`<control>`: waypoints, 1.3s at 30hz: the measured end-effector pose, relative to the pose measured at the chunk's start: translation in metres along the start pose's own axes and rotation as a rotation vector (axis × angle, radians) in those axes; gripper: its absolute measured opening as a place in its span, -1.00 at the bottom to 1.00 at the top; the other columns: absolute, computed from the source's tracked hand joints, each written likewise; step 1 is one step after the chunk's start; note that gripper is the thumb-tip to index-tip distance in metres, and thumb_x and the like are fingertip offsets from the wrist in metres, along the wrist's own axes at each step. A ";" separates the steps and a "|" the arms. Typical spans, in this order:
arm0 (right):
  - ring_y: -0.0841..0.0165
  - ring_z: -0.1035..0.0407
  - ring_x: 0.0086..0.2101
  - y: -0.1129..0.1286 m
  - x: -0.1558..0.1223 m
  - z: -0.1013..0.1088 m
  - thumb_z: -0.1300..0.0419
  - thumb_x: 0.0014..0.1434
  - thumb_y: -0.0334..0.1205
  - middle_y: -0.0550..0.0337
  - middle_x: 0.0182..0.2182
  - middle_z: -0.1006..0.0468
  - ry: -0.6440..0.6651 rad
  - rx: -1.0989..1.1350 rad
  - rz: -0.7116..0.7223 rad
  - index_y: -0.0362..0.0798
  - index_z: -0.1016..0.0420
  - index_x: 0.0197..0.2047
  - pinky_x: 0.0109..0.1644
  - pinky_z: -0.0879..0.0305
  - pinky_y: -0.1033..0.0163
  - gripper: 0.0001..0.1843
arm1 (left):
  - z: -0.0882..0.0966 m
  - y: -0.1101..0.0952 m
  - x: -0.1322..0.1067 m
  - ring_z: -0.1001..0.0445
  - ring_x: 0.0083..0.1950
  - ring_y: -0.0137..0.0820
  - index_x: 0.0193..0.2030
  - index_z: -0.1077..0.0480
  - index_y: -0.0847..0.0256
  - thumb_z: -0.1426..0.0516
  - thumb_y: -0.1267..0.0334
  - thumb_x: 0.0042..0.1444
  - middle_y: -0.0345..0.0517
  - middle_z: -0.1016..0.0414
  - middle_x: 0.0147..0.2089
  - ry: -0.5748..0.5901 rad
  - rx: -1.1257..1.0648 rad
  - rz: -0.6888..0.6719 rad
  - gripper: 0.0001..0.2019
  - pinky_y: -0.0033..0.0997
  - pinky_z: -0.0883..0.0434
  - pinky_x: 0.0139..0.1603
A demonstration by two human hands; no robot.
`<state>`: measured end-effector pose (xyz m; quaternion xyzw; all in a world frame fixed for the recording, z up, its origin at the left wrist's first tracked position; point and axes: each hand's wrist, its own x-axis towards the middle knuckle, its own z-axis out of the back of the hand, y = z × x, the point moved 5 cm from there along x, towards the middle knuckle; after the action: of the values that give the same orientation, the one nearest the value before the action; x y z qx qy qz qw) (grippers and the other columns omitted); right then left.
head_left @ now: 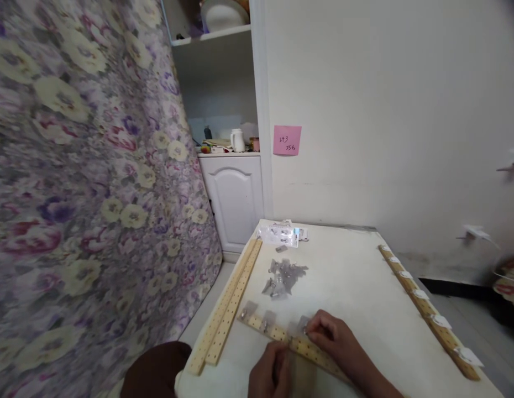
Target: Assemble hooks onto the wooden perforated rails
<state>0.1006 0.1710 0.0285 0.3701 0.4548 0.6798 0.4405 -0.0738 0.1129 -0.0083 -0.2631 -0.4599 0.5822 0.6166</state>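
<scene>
A pale wooden strip with holes (277,333) lies slantwise on the white table in front of me. Small metal pieces with clear plastic tabs (266,323) sit along its left part. My right hand (332,338) hovers over the strip, thumb and fingers pinched on a small clear plastic tab (302,324) with a bit of metal. At the strip's near edge, my left hand (270,371) is closed, its fingertips by another clear tab; what it grips is hidden. Beyond the strip is a pile of similar clear-tabbed metal pieces (283,276).
Two holed wooden strips (234,304) lie along the table's left edge. A darker strip with white round-ended tags (426,312) runs along the right edge. Clear packaging (277,236) lies at the far end. A floral curtain (95,193) hangs at left, beside a white cupboard (236,199).
</scene>
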 end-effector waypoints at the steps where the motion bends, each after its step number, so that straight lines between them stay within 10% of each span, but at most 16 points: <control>1: 0.43 -0.24 -0.46 0.005 -0.006 0.001 -0.15 0.07 -0.22 0.30 -0.51 -0.38 0.012 -0.021 0.012 -0.06 -0.40 -0.42 -0.37 -0.14 0.35 -0.90 | -0.001 -0.011 0.002 -0.29 -0.52 -0.46 -0.21 -0.37 0.17 0.01 -0.05 0.16 -0.28 -0.34 -0.53 0.001 -0.029 0.020 -0.66 -0.53 -0.25 -0.49; 7: 0.43 -0.28 -0.41 0.017 -0.031 0.003 -0.12 0.08 -0.32 0.28 -0.45 -0.40 0.049 -0.109 0.100 -0.04 -0.39 -0.42 -0.33 -0.17 0.36 -0.93 | -0.019 -0.050 0.008 -0.30 -0.50 -0.47 -0.34 -0.33 0.17 0.00 0.03 0.18 -0.29 -0.33 -0.53 0.174 -0.048 0.059 -0.73 -0.52 -0.23 -0.46; 17: 0.40 -0.30 -0.41 -0.010 -0.033 0.038 -0.11 0.07 -0.25 0.22 -0.35 -0.46 -0.149 -0.117 -0.009 -0.03 -0.41 -0.19 -0.29 -0.23 0.28 -0.80 | -0.066 -0.009 -0.008 -0.26 -0.75 -0.58 -0.45 -0.13 0.14 -0.18 -0.14 -0.11 -0.32 -0.46 -0.56 0.200 -0.625 0.473 -0.58 -0.60 -0.06 -0.75; 24: 0.43 -0.26 -0.49 -0.026 -0.026 0.021 -0.10 0.04 -0.26 0.32 -0.56 -0.37 0.027 0.051 -0.088 -0.06 -0.38 -0.39 -0.39 -0.16 0.34 -0.93 | -0.086 0.009 -0.017 -0.26 -0.76 -0.60 -0.43 -0.13 0.15 -0.20 -0.11 -0.13 -0.28 -0.49 -0.53 0.214 -0.749 0.532 -0.57 -0.62 -0.03 -0.77; 32: 0.43 -0.21 -0.50 -0.054 -0.019 0.021 -0.06 0.02 -0.31 0.36 -0.58 -0.30 -0.004 -0.050 -0.107 -0.06 -0.43 -0.30 -0.39 -0.12 0.34 -0.83 | -0.069 0.010 -0.023 -0.22 -0.60 -0.53 -0.39 -0.19 0.15 -0.03 0.09 0.09 -0.37 -0.22 -0.58 0.250 -0.258 0.262 -0.81 -0.53 -0.14 -0.58; 39: 0.39 -0.28 -0.45 -0.067 -0.008 0.015 -0.06 0.03 -0.31 0.29 -0.54 -0.39 0.052 -0.077 -0.130 -0.08 -0.48 -0.29 -0.34 -0.15 0.32 -0.80 | -0.057 -0.001 -0.018 -0.42 -0.30 -0.33 -0.32 -0.34 0.14 0.03 0.22 0.16 -0.13 -0.47 -0.35 0.257 0.350 0.047 -0.84 -0.37 -0.28 -0.29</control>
<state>0.1347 0.1809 -0.0312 0.3048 0.4628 0.6759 0.4858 -0.0215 0.1073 -0.0377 -0.2350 -0.2632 0.6291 0.6926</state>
